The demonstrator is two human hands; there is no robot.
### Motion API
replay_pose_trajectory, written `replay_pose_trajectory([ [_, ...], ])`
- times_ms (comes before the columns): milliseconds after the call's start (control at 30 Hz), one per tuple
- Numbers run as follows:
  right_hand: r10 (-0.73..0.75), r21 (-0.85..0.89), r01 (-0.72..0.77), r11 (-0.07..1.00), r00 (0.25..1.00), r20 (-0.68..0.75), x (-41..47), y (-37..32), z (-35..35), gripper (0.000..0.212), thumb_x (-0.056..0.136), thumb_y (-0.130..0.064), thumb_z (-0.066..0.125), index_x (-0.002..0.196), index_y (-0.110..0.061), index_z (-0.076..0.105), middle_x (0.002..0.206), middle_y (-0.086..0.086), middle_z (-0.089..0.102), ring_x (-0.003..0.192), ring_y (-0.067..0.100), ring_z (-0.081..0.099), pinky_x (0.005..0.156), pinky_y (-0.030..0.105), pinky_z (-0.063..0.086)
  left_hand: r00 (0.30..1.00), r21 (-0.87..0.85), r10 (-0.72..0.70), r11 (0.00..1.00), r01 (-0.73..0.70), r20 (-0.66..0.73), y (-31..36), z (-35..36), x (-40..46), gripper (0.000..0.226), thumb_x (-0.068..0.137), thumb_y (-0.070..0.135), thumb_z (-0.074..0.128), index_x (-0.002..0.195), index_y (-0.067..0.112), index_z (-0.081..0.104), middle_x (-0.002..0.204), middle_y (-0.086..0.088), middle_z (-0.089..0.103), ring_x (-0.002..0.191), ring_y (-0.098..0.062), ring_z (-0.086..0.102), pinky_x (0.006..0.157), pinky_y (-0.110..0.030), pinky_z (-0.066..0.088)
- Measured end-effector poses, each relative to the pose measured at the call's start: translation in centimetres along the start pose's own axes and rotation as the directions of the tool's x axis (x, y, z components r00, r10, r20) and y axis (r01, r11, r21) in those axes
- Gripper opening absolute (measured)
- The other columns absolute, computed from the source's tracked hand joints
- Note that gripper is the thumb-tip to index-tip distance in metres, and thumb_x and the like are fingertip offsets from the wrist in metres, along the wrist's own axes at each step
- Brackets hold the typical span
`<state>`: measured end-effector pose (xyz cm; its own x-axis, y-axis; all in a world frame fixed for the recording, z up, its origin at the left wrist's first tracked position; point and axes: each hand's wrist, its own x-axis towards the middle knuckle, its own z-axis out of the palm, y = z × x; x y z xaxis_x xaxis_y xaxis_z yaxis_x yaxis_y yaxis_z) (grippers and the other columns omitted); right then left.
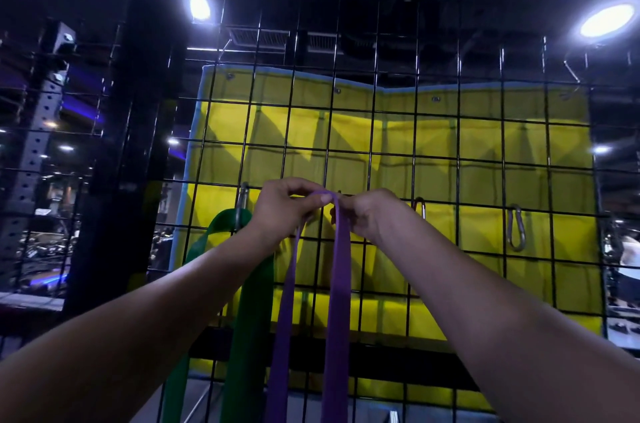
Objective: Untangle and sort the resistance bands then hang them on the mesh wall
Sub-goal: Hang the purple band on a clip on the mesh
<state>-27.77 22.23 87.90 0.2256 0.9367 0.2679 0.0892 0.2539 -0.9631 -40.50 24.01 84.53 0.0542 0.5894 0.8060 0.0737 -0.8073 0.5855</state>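
Hands (287, 208) on flat purple band (337, 284)

Interior of a gym or fitness hall. A black wire mesh wall (394, 152) carries metal carabiners (516, 227) and hanging resistance bands, one green band (247, 301) and one purple band (337, 301). A yellow padded mat (485, 145) hangs behind the grid. At left stands a perforated steel rack upright (33, 159). Round ceiling lights (607, 20) and exposed vents sit overhead.

Black mesh wall (394, 152), green band (249, 301) hung, purple band (337, 284), carabiners (516, 228)
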Motion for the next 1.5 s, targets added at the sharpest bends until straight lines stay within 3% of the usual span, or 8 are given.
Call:
replay_pose_trajectory([
  [167, 0.039, -0.019, -0.037, 0.999, 0.996, 0.083, -1.0, -0.6, -0.6, 0.024, 0.089, -0.011, 0.058, 0.069, -0.003, 0.048, 0.067, 0.006, 0.051, 0.059, 0.011, 0.049, 0.066, 0.022, 0.050, 0.998, 0.015, -0.015, 1.000, 0.014, 0.057, 0.3, -0.5, 0.1, 0.007, 0.077, 0.014, 0.071, 0.085, 0.013, 0.069, 0.090, -0.016, 0.070, 0.075, -0.025, 0.060, 0.070, -0.036, 0.055],
  [367, -0.035, -0.199, 0.040, 0.979, 0.999, 0.026, -0.7, -0.7, -0.2, 0.033, 0.087, -0.015, 0.063, 0.111, 0.005, 0.056, 0.063, 0.006, 0.053, 0.052, 0.011, 0.051, 0.028, 0.010, 0.038, 0.997, -0.007, -0.017, 1.000, 0.018, 0.078, -0.5, -0.9, 0.2, 0.008, 0.075, 0.012, 0.072, 0.082, 0.012, 0.070, 0.091, -0.022, 0.069, 0.074, -0.024, 0.060, 0.068, -0.031, 0.053],
  [600, -0.109, -0.201, 0.100, 0.975, 0.994, -0.033, 0.3, 0.0, 0.8, 0.036, 0.084, -0.014, 0.067, 0.112, 0.007, 0.058, 0.071, 0.011, 0.058, 0.057, 0.016, 0.054, 0.038, 0.016, 0.046, 0.995, -0.007, -0.019, 1.000, 0.019, 0.095, -1.1, -1.3, 0.5, 0.013, 0.076, 0.012, 0.071, 0.088, 0.007, 0.070, 0.088, -0.011, 0.070, 0.075, -0.015, 0.064, 0.062, -0.017, 0.053],
  [700, -0.125, -0.143, 0.112, 0.983, 0.989, -0.084, 1.3, 1.1, 1.4, 0.026, 0.078, -0.015, 0.072, 0.094, 0.004, 0.064, 0.077, 0.014, 0.065, 0.064, 0.022, 0.060, 0.064, 0.032, 0.055, 0.997, -0.038, -0.020, 0.999, 0.023, 0.081, -1.2, -1.3, 0.5, 0.017, 0.076, 0.008, 0.072, 0.091, 0.000, 0.069, 0.079, -0.008, 0.068, 0.064, -0.005, 0.062, 0.055, -0.011, 0.049],
  [833, -0.146, -0.103, 0.132, 0.986, 0.979, -0.142, 2.2, 1.7, 1.7, 0.024, 0.075, -0.024, 0.076, 0.068, -0.009, 0.059, 0.073, 0.011, 0.066, 0.065, 0.024, 0.063, 0.065, 0.033, 0.056, 0.998, -0.050, -0.005, 0.999, 0.008, 0.066, -1.0, -1.2, 0.7, 0.013, 0.077, 0.006, 0.071, 0.089, 0.002, 0.069, 0.070, -0.003, 0.064, 0.047, 0.004, 0.055, 0.046, -0.009, 0.042],
  [1100, -0.132, -0.148, 0.105, 0.983, 0.973, -0.190, 3.1, 2.1, 1.5, 0.025, 0.076, -0.025, 0.074, 0.074, -0.005, 0.059, 0.070, 0.008, 0.060, 0.051, 0.022, 0.051, 0.048, 0.024, 0.043, 0.999, 0.077, 0.041, 0.996, -0.044, 0.029, -1.0, -1.2, 1.5, 0.010, 0.077, 0.018, 0.072, 0.085, 0.013, 0.071, 0.087, -0.010, 0.071, 0.075, -0.015, 0.063, 0.062, -0.023, 0.052],
  [1300, -0.127, -0.125, 0.103, 0.987, 0.970, -0.209, 3.6, 2.4, 1.7, 0.045, 0.070, -0.034, 0.079, 0.096, -0.001, 0.067, 0.091, 0.015, 0.072, 0.068, 0.026, 0.063, 0.065, 0.031, 0.051, 0.998, 0.236, 0.034, 0.971, -0.046, 0.055, -0.4, -1.3, 2.2, 0.020, 0.080, 0.022, 0.070, 0.092, 0.006, 0.073, 0.065, -0.003, 0.063, 0.042, 0.003, 0.052, 0.039, -0.009, 0.038],
  [1500, -0.134, -0.130, 0.109, 0.985, 0.970, -0.202, 4.0, 2.3, 1.6, 0.046, 0.065, -0.035, 0.083, 0.089, 0.001, 0.068, 0.086, 0.016, 0.071, 0.066, 0.026, 0.061, 0.073, 0.039, 0.054, 0.986, 0.541, 0.029, 0.833, -0.116, 0.166, 0.5, -1.5, 3.6, 0.021, 0.082, 0.021, 0.069, 0.094, 0.006, 0.075, 0.087, -0.010, 0.072, 0.072, -0.011, 0.057, 0.065, -0.024, 0.044],
])
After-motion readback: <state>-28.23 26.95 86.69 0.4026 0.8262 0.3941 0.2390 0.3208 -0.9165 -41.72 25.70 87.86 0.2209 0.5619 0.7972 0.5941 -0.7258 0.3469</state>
